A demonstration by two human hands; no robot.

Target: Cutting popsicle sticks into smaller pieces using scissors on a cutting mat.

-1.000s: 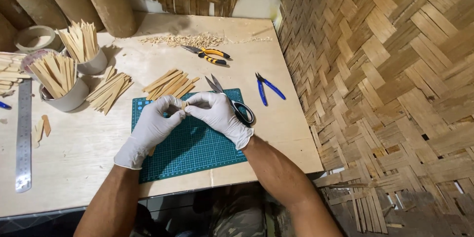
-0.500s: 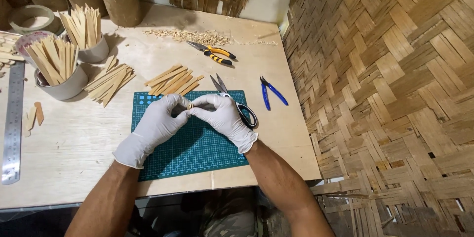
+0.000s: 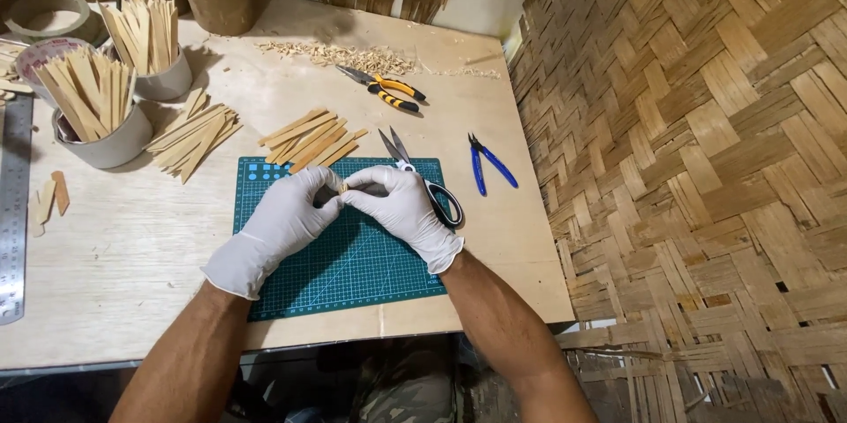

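Both hands wear white gloves and meet over a green cutting mat [image 3: 353, 264]. My left hand [image 3: 278, 224] and my right hand [image 3: 401, 207] pinch the two ends of a small wooden piece [image 3: 341, 187] between their fingertips, just above the mat. Black-handled scissors [image 3: 423, 180] lie open on the mat's right edge, partly under my right hand. A loose pile of flat wooden sticks [image 3: 309, 136] lies just beyond the mat.
Two white cups of wooden sticks [image 3: 106, 110] stand at the left, with more sticks [image 3: 190, 136] fanned beside them. Orange-handled pliers [image 3: 384, 89], blue-handled cutters [image 3: 487, 163], wood shavings [image 3: 340, 54], a steel ruler [image 3: 13, 211]. A woven bamboo wall [image 3: 697, 167] closes the right side.
The hands stay together over the mat holding the small piece; only the view has shifted slightly.
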